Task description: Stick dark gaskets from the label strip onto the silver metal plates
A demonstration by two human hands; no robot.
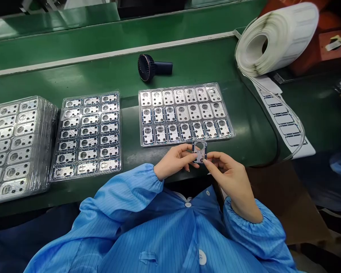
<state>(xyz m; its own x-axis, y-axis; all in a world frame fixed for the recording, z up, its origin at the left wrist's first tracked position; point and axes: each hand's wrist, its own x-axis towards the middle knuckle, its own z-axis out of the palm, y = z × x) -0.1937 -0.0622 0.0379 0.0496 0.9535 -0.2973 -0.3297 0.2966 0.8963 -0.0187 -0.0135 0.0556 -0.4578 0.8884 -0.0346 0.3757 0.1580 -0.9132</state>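
My left hand (174,161) and my right hand (229,174) together hold one small metal plate (199,151) with a round hole, fingertips pinching its edges just above the table's near edge. Directly beyond it lies a clear tray (229,115) filled with three rows of the same metal plates. Both arms are in blue striped sleeves.
A second filled tray (86,134) lies to the left, and a tall stack of trays (14,148) at the far left. A small black fan (153,68) lies behind. A big roll of white labels (275,38) trails a strip (284,121) down the right.
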